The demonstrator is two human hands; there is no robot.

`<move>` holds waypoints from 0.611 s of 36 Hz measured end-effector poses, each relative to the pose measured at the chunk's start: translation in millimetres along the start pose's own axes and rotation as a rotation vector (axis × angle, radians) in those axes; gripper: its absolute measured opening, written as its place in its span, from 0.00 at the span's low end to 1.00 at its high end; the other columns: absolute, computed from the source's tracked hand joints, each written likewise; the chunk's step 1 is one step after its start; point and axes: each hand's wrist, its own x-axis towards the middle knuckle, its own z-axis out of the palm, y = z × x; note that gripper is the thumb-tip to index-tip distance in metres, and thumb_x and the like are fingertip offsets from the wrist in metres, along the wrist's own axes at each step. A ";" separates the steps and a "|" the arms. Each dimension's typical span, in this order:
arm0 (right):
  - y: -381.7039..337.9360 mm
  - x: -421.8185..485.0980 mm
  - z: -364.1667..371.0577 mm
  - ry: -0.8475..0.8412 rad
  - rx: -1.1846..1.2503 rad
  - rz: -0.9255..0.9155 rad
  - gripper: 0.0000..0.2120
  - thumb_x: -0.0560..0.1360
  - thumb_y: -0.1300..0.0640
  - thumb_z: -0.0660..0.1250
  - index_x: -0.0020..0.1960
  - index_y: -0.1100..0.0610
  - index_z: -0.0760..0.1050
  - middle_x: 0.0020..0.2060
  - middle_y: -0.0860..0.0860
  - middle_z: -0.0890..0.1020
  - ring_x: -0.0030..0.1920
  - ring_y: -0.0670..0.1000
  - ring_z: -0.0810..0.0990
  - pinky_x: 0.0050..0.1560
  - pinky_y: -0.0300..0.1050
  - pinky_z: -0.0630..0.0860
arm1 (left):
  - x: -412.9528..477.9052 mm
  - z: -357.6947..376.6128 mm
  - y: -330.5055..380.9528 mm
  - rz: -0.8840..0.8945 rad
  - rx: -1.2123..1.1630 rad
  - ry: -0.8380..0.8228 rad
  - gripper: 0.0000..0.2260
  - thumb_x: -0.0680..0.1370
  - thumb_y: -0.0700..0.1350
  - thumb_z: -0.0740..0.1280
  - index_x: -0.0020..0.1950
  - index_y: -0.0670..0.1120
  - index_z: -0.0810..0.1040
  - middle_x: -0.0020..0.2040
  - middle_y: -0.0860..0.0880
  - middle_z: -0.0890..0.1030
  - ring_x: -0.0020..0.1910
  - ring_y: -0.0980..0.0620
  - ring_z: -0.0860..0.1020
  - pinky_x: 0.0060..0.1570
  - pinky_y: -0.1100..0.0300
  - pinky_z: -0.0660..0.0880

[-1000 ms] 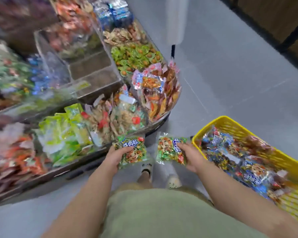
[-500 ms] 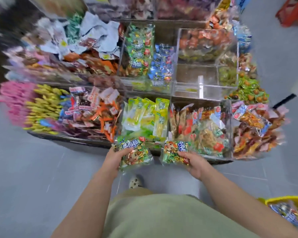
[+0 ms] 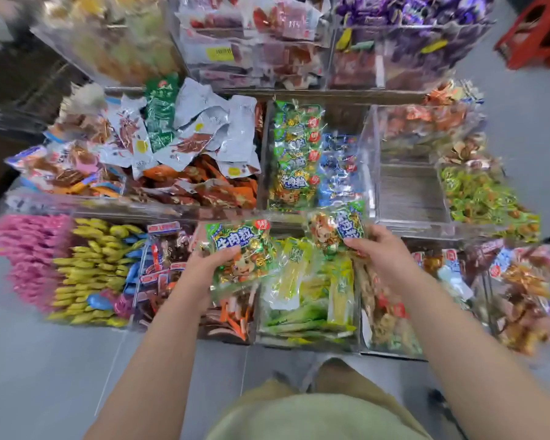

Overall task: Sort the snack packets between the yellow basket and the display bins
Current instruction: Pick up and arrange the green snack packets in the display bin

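The fingers of the left hand grip a green packet and those of the right hand pinch a second green packet above the front bins, so a loose toss could miss the matching middle bin and land among the blue packets beside it.

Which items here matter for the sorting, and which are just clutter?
In play:
left hand gripping green packet
right hand gripping second green packet
matching green stack in middle bin

Just around:
pink packets
yellow packets
empty clear bin
red stool
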 end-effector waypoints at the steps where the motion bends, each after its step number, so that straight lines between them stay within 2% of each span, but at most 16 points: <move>1: -16.0 9.9 -2.0 0.008 -0.102 -0.066 0.13 0.66 0.58 0.76 0.50 0.53 0.80 0.40 0.41 0.84 0.39 0.38 0.81 0.41 0.29 0.75 | 3.8 4.0 6.8 0.013 -0.021 -0.007 0.48 0.56 0.48 0.79 0.73 0.46 0.63 0.62 0.38 0.77 0.61 0.36 0.76 0.45 0.42 0.80; 3: -47.5 32.4 -2.8 0.002 -0.290 -0.221 0.12 0.65 0.57 0.77 0.45 0.47 0.79 0.36 0.37 0.81 0.35 0.34 0.77 0.39 0.25 0.72 | 9.0 11.7 16.9 0.053 -0.027 -0.022 0.53 0.53 0.51 0.81 0.75 0.47 0.62 0.65 0.37 0.74 0.63 0.35 0.74 0.46 0.39 0.79; 6: -85.6 68.1 7.5 -0.035 -0.550 -0.377 0.19 0.64 0.55 0.78 0.52 0.44 0.77 0.37 0.36 0.77 0.35 0.35 0.75 0.38 0.32 0.72 | 13.3 21.0 29.3 0.099 -0.030 -0.004 0.57 0.45 0.56 0.82 0.73 0.50 0.65 0.65 0.39 0.75 0.63 0.35 0.73 0.54 0.32 0.74; 8: -101.0 87.7 21.2 -0.075 -0.764 -0.450 0.19 0.64 0.51 0.78 0.53 0.46 0.78 0.39 0.38 0.76 0.38 0.38 0.74 0.36 0.30 0.67 | 15.5 25.3 36.5 0.118 -0.045 0.016 0.55 0.44 0.56 0.82 0.70 0.49 0.68 0.64 0.40 0.76 0.62 0.37 0.74 0.55 0.33 0.74; 10: -104.0 103.8 38.2 -0.176 -0.953 -0.489 0.20 0.66 0.51 0.77 0.57 0.49 0.79 0.45 0.43 0.78 0.45 0.44 0.75 0.42 0.34 0.68 | 18.1 28.6 42.8 0.122 -0.062 0.046 0.56 0.42 0.56 0.83 0.68 0.49 0.68 0.65 0.40 0.75 0.63 0.36 0.74 0.54 0.34 0.75; 12: -96.3 116.2 55.5 -0.290 -1.097 -0.485 0.23 0.69 0.52 0.75 0.62 0.49 0.76 0.57 0.48 0.79 0.56 0.50 0.77 0.53 0.40 0.72 | 21.7 30.5 47.2 0.129 -0.071 0.058 0.58 0.40 0.57 0.84 0.69 0.50 0.68 0.67 0.40 0.73 0.64 0.36 0.72 0.49 0.37 0.78; 14: -85.9 123.3 67.6 -0.300 -1.208 -0.510 0.23 0.71 0.52 0.72 0.65 0.50 0.74 0.63 0.51 0.77 0.62 0.53 0.74 0.60 0.46 0.71 | 22.9 32.0 53.1 0.152 -0.071 0.057 0.55 0.41 0.57 0.83 0.67 0.49 0.70 0.66 0.40 0.74 0.63 0.36 0.74 0.45 0.39 0.79; 16: -76.5 126.2 72.3 -0.187 -1.233 -0.581 0.24 0.71 0.49 0.72 0.65 0.50 0.73 0.62 0.52 0.76 0.63 0.54 0.70 0.61 0.47 0.69 | 23.9 32.1 59.3 0.164 -0.056 0.059 0.52 0.43 0.57 0.82 0.66 0.48 0.70 0.66 0.40 0.75 0.63 0.36 0.74 0.51 0.35 0.76; 18: -66.1 123.9 73.9 -0.004 -1.146 -0.627 0.30 0.68 0.46 0.74 0.67 0.51 0.70 0.61 0.53 0.72 0.63 0.55 0.66 0.63 0.47 0.66 | 26.4 30.2 64.6 0.171 -0.041 0.062 0.51 0.45 0.57 0.82 0.66 0.47 0.70 0.66 0.39 0.75 0.64 0.35 0.73 0.55 0.32 0.73; 20: -55.2 117.9 74.6 0.135 -0.907 -0.526 0.41 0.65 0.44 0.76 0.71 0.52 0.62 0.64 0.55 0.64 0.66 0.53 0.60 0.67 0.47 0.62 | 31.0 26.0 70.8 0.169 -0.015 0.047 0.52 0.47 0.56 0.82 0.68 0.48 0.69 0.67 0.39 0.74 0.65 0.35 0.73 0.56 0.31 0.72; 22: -45.4 114.8 74.1 0.141 -0.682 -0.361 0.51 0.61 0.44 0.78 0.74 0.51 0.53 0.70 0.55 0.58 0.70 0.52 0.57 0.69 0.48 0.59 | 36.9 20.5 77.1 0.170 -0.008 0.011 0.49 0.49 0.55 0.82 0.67 0.50 0.69 0.66 0.40 0.74 0.64 0.35 0.73 0.54 0.32 0.73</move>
